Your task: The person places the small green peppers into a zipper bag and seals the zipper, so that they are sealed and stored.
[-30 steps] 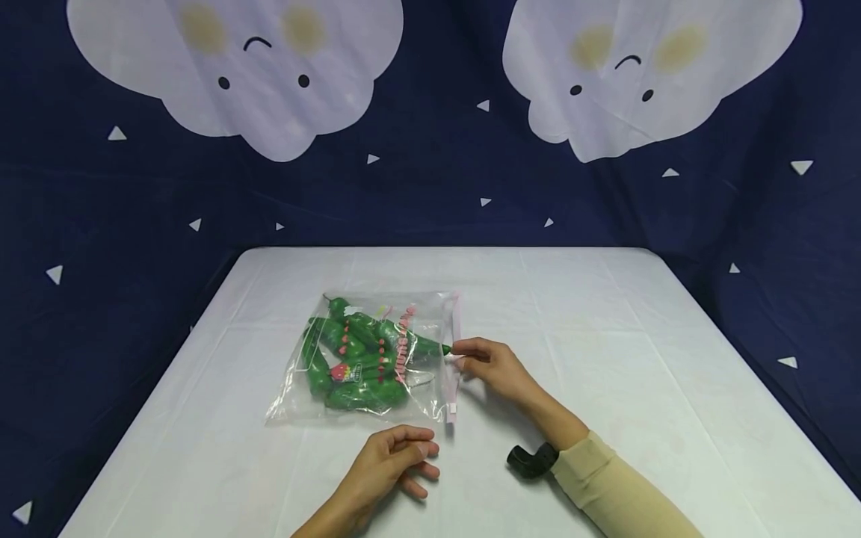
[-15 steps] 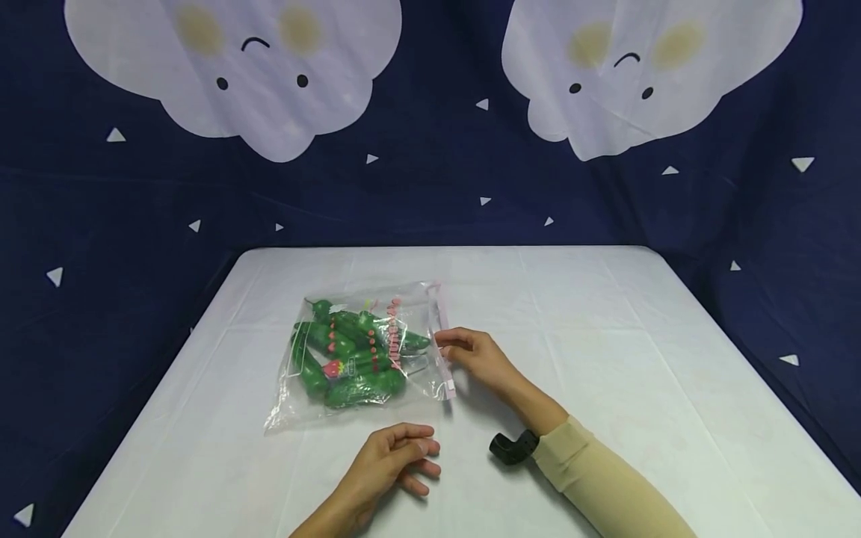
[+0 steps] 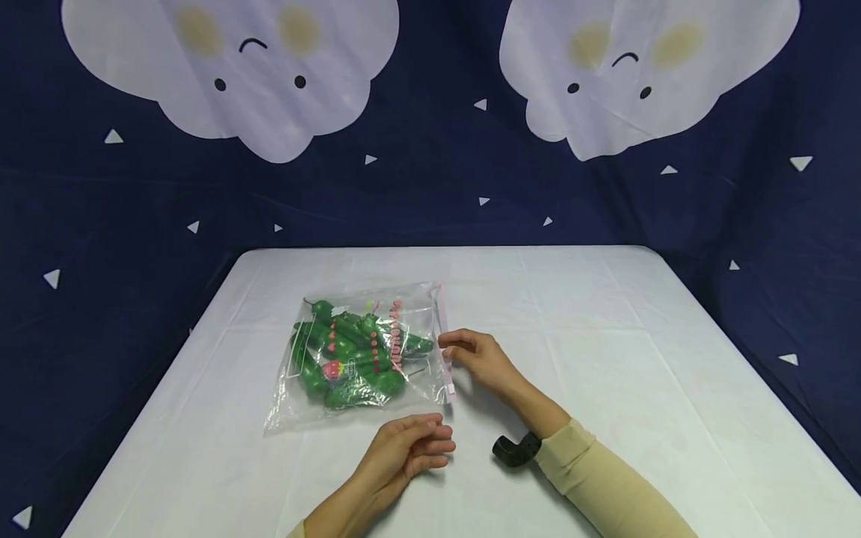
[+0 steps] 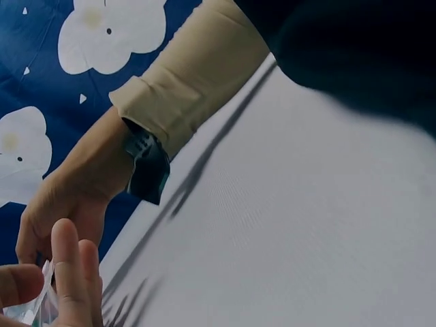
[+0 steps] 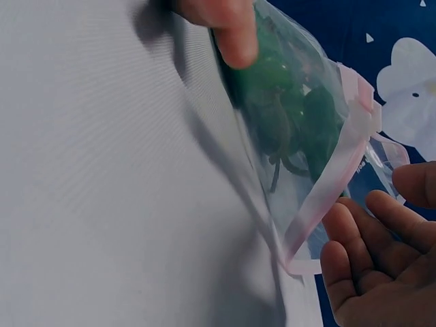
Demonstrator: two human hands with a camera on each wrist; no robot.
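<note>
A clear zip bag [image 3: 282, 412] with pink and red print lies flat on the table, holding several green peppers [image 3: 350, 359]. Its pink zip edge [image 3: 442, 314] faces right, with a white slider [image 3: 451, 389] at the near end. My right hand [image 3: 476, 357] is at that edge, fingertips touching or very close to it. In the right wrist view the right hand [image 5: 381, 266] has loosely bent fingers beside the pink strip [image 5: 340, 163]; no clear pinch shows. Just in front of the bag, my left hand [image 3: 409, 452] holds nothing, its fingers relaxed.
A white cloth covers the table [image 3: 592, 336]. Behind it hangs a dark blue curtain [image 3: 430, 202] with white clouds and small triangles. A black device [image 3: 516, 450] is strapped to my right wrist, below a beige sleeve [image 3: 605, 478].
The bag has shifted left and turned slightly, and my right hand went left with it. Since half a second ago, my left hand has moved a little right and up, toward the bag's near edge.
</note>
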